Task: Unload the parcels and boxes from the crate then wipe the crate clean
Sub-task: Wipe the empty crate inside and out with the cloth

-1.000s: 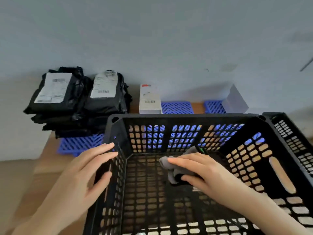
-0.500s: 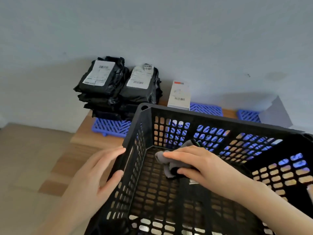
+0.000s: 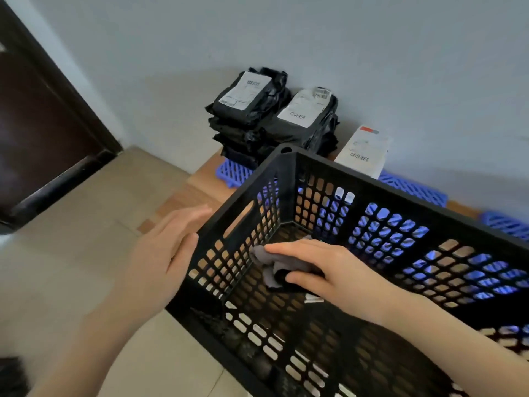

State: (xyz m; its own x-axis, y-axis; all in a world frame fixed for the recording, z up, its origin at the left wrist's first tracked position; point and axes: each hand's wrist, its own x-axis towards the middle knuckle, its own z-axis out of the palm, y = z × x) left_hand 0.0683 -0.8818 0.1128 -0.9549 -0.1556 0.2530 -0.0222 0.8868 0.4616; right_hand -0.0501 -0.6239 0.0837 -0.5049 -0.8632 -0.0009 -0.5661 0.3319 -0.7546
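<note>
Right hand [image 3: 329,272] grips a grey cloth [image 3: 270,263] on the bottom of the black crate [image 3: 383,194], near its far left corner. Left hand [image 3: 169,253], fingers straight and together, presses the crate's left wall from outside. Black parcels [image 3: 257,116] and a white box [image 3: 362,150] sit on the blue pallet [image 3: 415,187] behind.

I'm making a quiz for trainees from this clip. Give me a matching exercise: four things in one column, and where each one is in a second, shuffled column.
Things
1. grey cloth
2. black parcels
3. white box
4. left hand

Places
A. standing by the wall, right of the stack
B. flat against the outside of the crate
C. under the right hand, inside the crate
D. stacked on a blue grid mat

Pairs: 1-C, 2-D, 3-A, 4-B
</note>
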